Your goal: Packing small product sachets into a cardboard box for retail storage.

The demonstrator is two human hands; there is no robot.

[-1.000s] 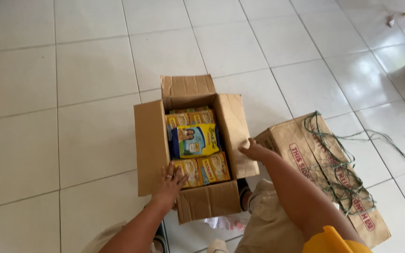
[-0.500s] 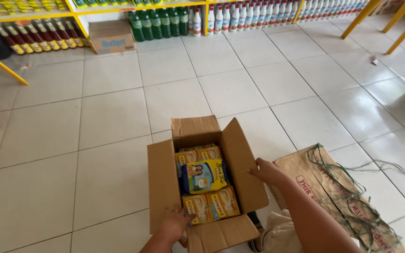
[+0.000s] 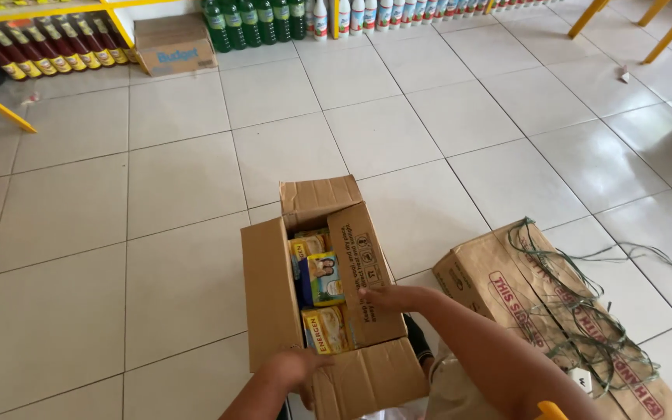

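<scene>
Head view shows one open cardboard box (image 3: 274, 295) with four flaps up, yellow packets (image 3: 324, 330) inside. Left hand (image 3: 293, 369) grips the near flap (image 3: 367, 381), fingers curled over its edge; right hand (image 3: 386, 298) presses flat on the right flap (image 3: 363, 264). Beyond the right hand lies a second, closed box (image 3: 491, 288) under loose green string (image 3: 577, 311).

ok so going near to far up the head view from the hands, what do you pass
left hand and right hand on the open cardboard box → bare floor tiles → small closed carton → row of bottles along the far shelf
</scene>
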